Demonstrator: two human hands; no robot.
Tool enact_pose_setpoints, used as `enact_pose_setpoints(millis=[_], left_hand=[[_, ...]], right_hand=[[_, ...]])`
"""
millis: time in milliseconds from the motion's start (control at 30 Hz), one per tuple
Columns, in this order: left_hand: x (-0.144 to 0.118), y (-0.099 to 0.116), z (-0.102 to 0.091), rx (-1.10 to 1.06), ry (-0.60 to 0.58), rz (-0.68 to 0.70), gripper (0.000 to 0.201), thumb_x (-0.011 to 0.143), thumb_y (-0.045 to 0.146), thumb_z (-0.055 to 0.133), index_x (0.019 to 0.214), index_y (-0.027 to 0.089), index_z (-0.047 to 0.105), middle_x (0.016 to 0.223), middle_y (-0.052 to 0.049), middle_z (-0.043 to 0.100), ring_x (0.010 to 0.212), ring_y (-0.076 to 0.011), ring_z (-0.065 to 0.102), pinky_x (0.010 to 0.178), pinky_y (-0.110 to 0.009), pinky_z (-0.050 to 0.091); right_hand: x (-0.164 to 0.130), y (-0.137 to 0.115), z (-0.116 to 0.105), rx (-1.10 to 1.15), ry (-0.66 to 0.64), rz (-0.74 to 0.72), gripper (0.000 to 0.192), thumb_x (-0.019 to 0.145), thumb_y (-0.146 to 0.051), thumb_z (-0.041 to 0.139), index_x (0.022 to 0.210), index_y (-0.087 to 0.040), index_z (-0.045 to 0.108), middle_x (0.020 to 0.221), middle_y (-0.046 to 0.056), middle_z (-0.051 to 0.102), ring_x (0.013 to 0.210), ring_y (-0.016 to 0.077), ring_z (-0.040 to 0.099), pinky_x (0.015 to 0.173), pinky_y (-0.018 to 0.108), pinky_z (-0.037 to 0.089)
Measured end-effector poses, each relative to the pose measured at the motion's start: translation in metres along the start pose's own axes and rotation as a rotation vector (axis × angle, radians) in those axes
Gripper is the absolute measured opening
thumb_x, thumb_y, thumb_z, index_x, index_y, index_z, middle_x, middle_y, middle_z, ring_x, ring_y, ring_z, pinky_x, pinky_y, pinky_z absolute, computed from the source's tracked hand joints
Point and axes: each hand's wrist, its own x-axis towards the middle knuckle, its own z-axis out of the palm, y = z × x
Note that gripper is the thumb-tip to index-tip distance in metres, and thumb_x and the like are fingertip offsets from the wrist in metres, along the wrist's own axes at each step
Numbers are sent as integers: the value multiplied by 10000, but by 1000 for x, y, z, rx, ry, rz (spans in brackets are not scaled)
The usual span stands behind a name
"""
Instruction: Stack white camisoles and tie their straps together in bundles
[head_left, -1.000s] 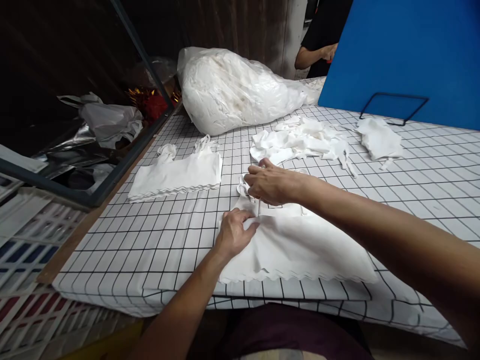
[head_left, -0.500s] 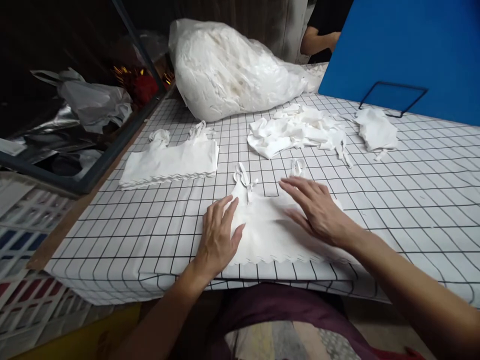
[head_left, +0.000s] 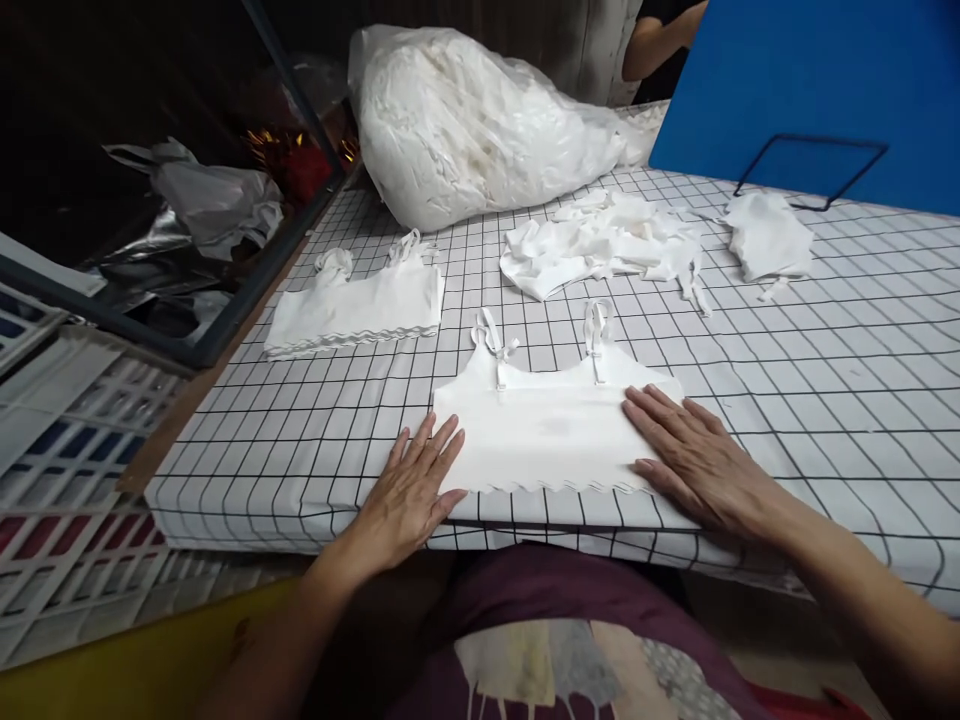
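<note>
A white camisole top (head_left: pixel 547 430) lies flat near the table's front edge, its two thin straps pointing away from me and its scalloped hem towards me. My left hand (head_left: pixel 409 490) rests flat on its left edge, fingers spread. On the right side of the top lies my right hand (head_left: pixel 694 460), palm down with the fingers stretched out. Neither hand grips anything. Behind and to the left sits a neat stack of similar white tops (head_left: pixel 356 308). A loose heap of white garments (head_left: pixel 607 245) is further back, beyond the straps.
A large clear bag of white garments (head_left: pixel 480 130) stands at the back of the checked tablecloth (head_left: pixel 247 450). One crumpled white garment (head_left: pixel 769 238) lies by a black wire stand (head_left: pixel 832 140) and a blue panel (head_left: pixel 810 80). Another person's arm (head_left: pixel 660 45) shows behind. White crates (head_left: pixel 67 480) stand left.
My right hand has moved right and down from near the straps to the top's right side. My left hand has shifted left and down to its edge. The view has tilted slightly.
</note>
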Motion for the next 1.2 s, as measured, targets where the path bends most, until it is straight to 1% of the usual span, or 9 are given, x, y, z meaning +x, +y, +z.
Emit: enact_pose_setpoints(millis=[100,200,267,333,467,700,833,967,1200], left_hand=[[9,-2,-13,-98,55,-16,509,997,423,432,1469,237,411,1534,-103,418,1470,-292,274,1157,-534,288],[48,-9,-34,-222,188,-97,297,983,385,448,1032,209,682,1162,-95,680,1164,-260,579,972,-418,463],[88,-12,-48,-265,256,-207,308,962,379,463,803,193,650,906,-76,693,910,-230,630,830,-361,486],[131,-12,-55,-288,203,-347,354,933,418,491,688,188,601,774,-64,666,767,-221,619,733,-340,469],[191,-3,-50,-349,56,-550,271,729,401,738,659,182,595,769,-82,679,813,-276,641,743,-349,448],[205,-17,-25,-575,153,-654,150,744,195,664,630,169,570,730,-71,672,765,-220,648,695,-304,463],[214,-40,-29,-834,178,-723,161,790,219,616,651,151,575,642,-44,638,563,-135,590,572,-253,465],[236,-57,-41,-1007,248,-741,136,799,236,611,707,139,585,655,-44,638,572,-109,601,603,-233,506],[259,-66,-39,-890,199,-728,121,788,232,616,707,143,608,633,-44,637,618,-140,629,634,-254,514]], right_hand=[[4,2,-10,17,5,29,616,990,-525,361,1551,-298,241,1575,64,358,1478,299,264,1143,588,293],[33,-17,-26,72,27,-13,506,987,-525,374,1408,-274,502,1474,77,506,1443,327,332,1128,633,274],[64,-39,-33,133,23,-122,501,996,-513,366,1370,-236,551,1461,86,520,1441,313,340,1155,606,246],[94,-62,-33,186,-18,-248,545,1007,-500,344,1412,-178,516,1494,110,479,1447,299,331,1165,549,267],[127,-88,-14,265,-78,-379,618,1003,-483,350,1473,-90,429,1548,162,383,1444,304,331,1158,498,298],[123,-86,3,353,-71,-350,635,1009,-511,314,1510,-127,383,1589,128,317,1491,291,221,1195,486,222],[124,-86,3,386,-72,-346,632,1006,-501,336,1518,-130,367,1589,131,316,1495,294,210,1193,493,226],[126,-85,4,399,-64,-346,633,1001,-487,358,1520,-125,362,1579,134,336,1488,300,228,1189,494,237],[123,-86,0,439,-92,-330,648,995,-503,368,1524,-130,353,1592,132,308,1500,296,189,1204,488,199]])
